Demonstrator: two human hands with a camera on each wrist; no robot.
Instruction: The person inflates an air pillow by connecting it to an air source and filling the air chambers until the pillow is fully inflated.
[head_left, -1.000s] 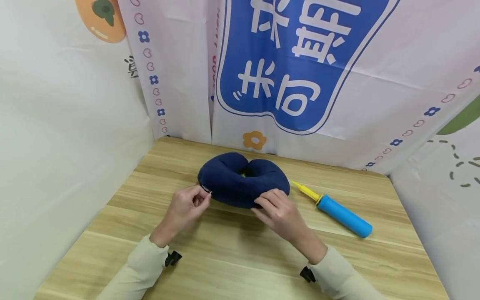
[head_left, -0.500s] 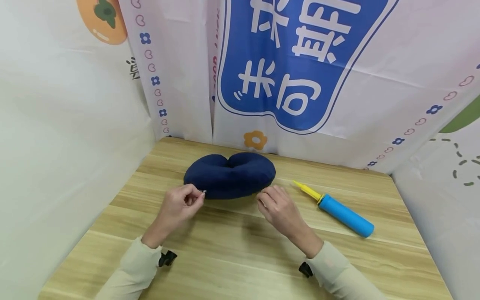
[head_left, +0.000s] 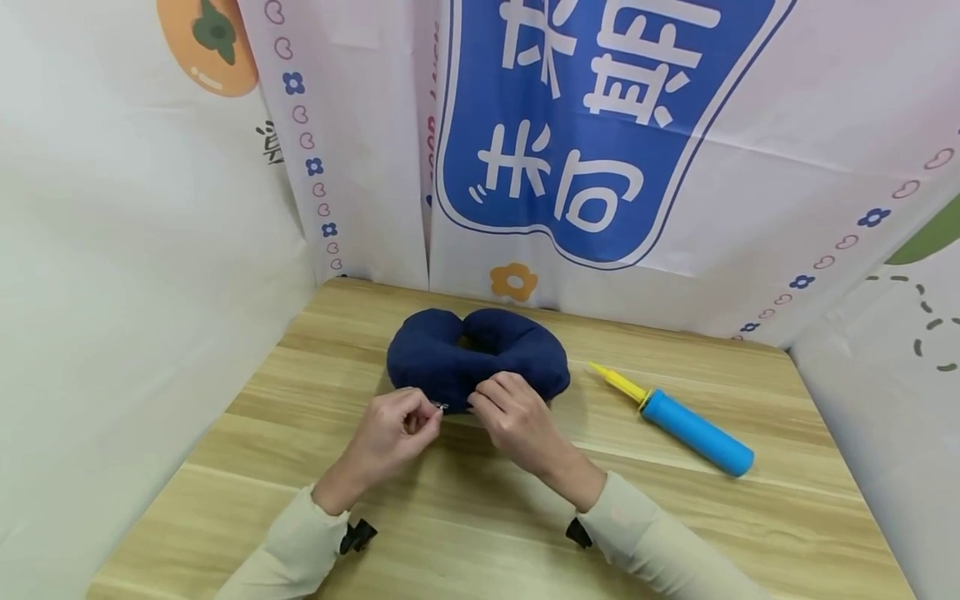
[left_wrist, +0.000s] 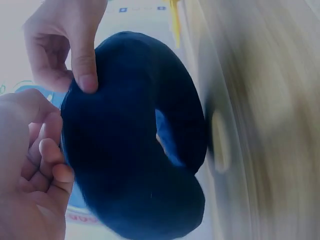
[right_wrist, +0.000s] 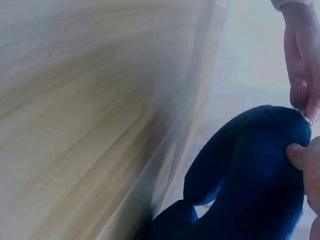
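The navy neck pillow (head_left: 476, 357) sits mid-frame in the head view, toward the far side of the worktop (head_left: 480, 517), with its open ends pointing at the printed backdrop (head_left: 585, 125). Both hands are bunched at its near edge. The left hand (head_left: 395, 437) has thumb and forefinger pinched tight on something tiny and shiny right at the fabric edge, probably a zipper pull or valve tab, too small to call. The right hand (head_left: 516, 421) has its fingers curled onto the pillow's front edge, thumb pressed into the cover, which the left wrist view shows clearly.

Handling-wise, this thing looks light and squishy. The plush cover dents under the thumb, so it probably slides and rolls on the smooth wood unless one hand pins it. The fleece should give decent grip, nothing fragile about it. Best hold is likely pinching the fat near edge beside that little tab, not the rounded top.

A blue and yellow hand pump (head_left: 686, 425) lies apart, to the right of the pillow.
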